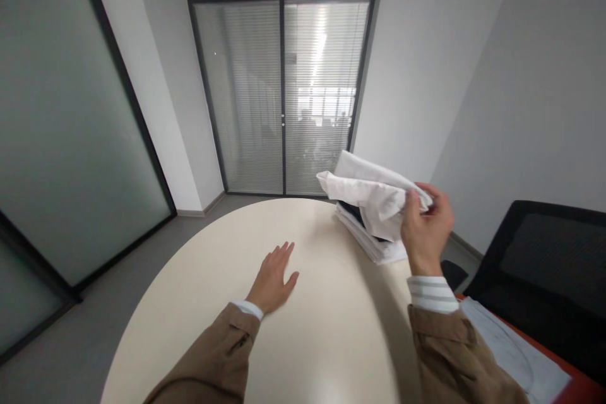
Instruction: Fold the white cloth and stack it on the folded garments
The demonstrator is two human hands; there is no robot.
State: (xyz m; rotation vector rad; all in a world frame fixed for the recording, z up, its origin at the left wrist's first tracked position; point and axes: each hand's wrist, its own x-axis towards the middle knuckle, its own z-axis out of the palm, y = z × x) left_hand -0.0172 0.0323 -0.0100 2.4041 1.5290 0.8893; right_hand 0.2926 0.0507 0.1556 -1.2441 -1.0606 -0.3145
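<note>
My right hand [428, 227] is closed on one end of a folded white cloth [374, 192], thumb on the near side and fingers behind. The cloth is lifted and tilted, its free end pointing left, and its lower part hangs over a stack of folded fabric [364, 237]. White layers and a dark layer show in that stack, on the right side of the round table [322, 341]. My left hand [274, 278] is over the middle of the table, palm down with fingers stretched and thumb apart. It holds nothing; whether it touches the tabletop I cannot tell.
A black mesh-backed chair [553, 265] with an orange-red seat stands at the right, with white material [516, 347] lying on it. Beyond the table is a glazed partition with blinds [284, 101]. A frosted glass panel [71, 126] stands to the left.
</note>
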